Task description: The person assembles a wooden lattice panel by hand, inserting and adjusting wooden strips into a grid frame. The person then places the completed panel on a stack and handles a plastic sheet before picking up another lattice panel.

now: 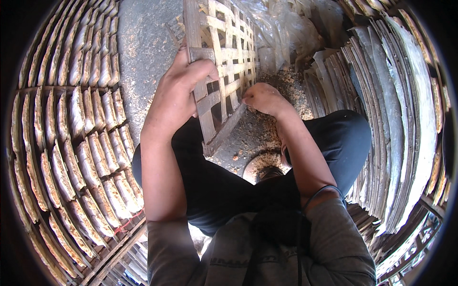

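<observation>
A lattice tray of woven bamboo strips point(216, 47) in a wooden frame stands tilted on edge in front of me, above the floor between my bent knees. My left hand point(179, 93) is closed round the frame's left side, the thumb lying over its front face. At the tray's lower right edge, my right hand point(266, 100) has its fingers curled in against the frame. Part of that grip is hidden behind the back of the hand. The tray's far end runs out of the top of the view.
Many trays with pale, crumbly edges are stacked in rows point(90, 119) at my left. Thin greyish sheets point(405, 119) stand packed together on the right. Crumpled clear plastic point(286, 33) lies beyond the tray. Tan crumbs are scattered over the grey floor point(143, 57).
</observation>
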`<state>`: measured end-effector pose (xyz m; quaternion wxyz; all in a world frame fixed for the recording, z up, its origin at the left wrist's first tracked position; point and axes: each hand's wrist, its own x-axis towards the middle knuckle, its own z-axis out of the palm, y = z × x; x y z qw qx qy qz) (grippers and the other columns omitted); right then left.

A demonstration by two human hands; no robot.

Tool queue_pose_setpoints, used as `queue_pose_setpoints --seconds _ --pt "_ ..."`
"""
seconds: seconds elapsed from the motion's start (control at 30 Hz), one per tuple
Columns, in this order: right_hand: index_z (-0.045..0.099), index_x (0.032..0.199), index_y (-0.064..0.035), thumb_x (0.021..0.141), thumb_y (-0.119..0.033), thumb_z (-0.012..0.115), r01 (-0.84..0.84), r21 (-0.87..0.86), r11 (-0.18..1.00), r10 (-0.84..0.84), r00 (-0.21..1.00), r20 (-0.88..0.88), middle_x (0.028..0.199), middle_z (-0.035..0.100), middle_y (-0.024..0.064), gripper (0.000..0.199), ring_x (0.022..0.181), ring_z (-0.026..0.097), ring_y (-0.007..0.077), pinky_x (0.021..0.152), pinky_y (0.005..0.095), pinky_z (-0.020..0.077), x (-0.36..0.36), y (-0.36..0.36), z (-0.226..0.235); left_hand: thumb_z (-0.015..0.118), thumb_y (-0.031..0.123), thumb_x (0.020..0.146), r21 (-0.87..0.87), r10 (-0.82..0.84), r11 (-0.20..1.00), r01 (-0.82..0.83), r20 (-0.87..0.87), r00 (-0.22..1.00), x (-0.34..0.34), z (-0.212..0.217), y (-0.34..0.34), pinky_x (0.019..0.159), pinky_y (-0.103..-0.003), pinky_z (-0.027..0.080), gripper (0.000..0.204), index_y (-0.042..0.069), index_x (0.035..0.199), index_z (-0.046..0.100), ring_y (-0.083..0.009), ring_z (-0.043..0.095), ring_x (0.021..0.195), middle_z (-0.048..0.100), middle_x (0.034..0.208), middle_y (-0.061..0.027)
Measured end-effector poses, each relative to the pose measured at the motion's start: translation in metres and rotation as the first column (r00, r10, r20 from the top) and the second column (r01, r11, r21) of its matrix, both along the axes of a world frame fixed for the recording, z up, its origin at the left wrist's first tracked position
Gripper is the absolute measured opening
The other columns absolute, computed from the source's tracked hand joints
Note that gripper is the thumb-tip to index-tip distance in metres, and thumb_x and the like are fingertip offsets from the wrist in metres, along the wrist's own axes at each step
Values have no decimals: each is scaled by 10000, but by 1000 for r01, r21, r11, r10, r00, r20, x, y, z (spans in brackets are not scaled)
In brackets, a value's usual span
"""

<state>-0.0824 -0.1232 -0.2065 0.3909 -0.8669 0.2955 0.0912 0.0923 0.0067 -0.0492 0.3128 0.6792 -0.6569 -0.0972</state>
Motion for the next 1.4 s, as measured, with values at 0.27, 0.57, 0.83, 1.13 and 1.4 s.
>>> queue_pose_setpoints --seconds 0.27,0.57,0.83,1.13,1.4 --pt "753 920 -78 812 -213 668 -16 -105 994 20 999 40 917 703 151 193 945 656 350 848 457 511 -6 13 40 766 -40 650 20 14 1000 -14 -23 1000 -8 5 -6 916 -372 480 346 79 944 630 -331 596 1082 574 1159 -127" --pt "716 940 -66 845 -143 651 -121 -209 970 168 961 220 938 692 129 139 950 653 343 841 434 516 -27 14 38 735 -48 694 42 15 999 -14 -19 1000 -18 6 -8 925 -369 476 305 85 947 627 -338 587 1108 570 1169 -130" --pt "718 976 -56 852 -89 660 -35 -46 998 49 923 382 945 693 124 140 926 662 314 833 382 520 -33 14 30 746 -45 681 39 18 999 -17 -15 1000 -20 8 -9 938 -377 472 310 79 940 627 -354 591 1120 578 1174 -141" --pt "721 974 -24 948 -128 640 -46 738 674 -366 846 387 911 702 46 134 940 642 147 910 299 484 -26 26 21 750 -57 651 13 10 1000 -10 -34 999 -16 5 -14 933 -363 470 325 68 924 625 -331 596 1091 586 1140 -132" --pt "707 972 -36 933 -333 678 270 632 726 -473 863 175 910 706 82 301 930 660 207 841 355 491 -19 15 39 731 -69 659 13 19 1000 -19 -55 998 -15 9 -19 937 -360 461 297 56 901 613 -337 588 1072 588 1109 -133"
